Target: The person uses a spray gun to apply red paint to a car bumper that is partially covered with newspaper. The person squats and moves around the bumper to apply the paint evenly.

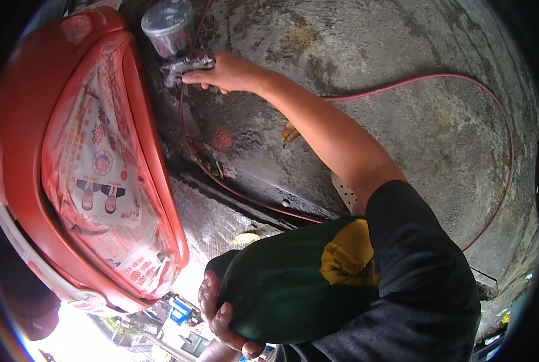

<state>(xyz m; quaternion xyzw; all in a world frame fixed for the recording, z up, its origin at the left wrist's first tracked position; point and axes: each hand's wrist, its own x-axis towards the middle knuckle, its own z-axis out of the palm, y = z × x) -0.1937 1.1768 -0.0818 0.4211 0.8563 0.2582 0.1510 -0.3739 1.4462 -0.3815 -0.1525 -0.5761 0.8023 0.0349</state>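
Note:
My right hand (224, 73) is closed on a spray gun (185, 65) with a metal cup (165, 27) on top, near the upper right edge of a red painted vehicle panel (25, 114). The panel's center is masked with printed paper (106, 157). My left hand (224, 311), fingers curved and partly smudged, is wrapped round my green-clad knee (269, 283), which has a yellow patch (342, 247). A red hose (438, 75) runs from the gun area across the ground.
The stained concrete floor (438, 151) carries the looping hose. A perforated shoe (346, 193) shows behind my right arm, beside a dark groove (251, 202). Metal parts with a blue item (179, 311) are at the bright lower left.

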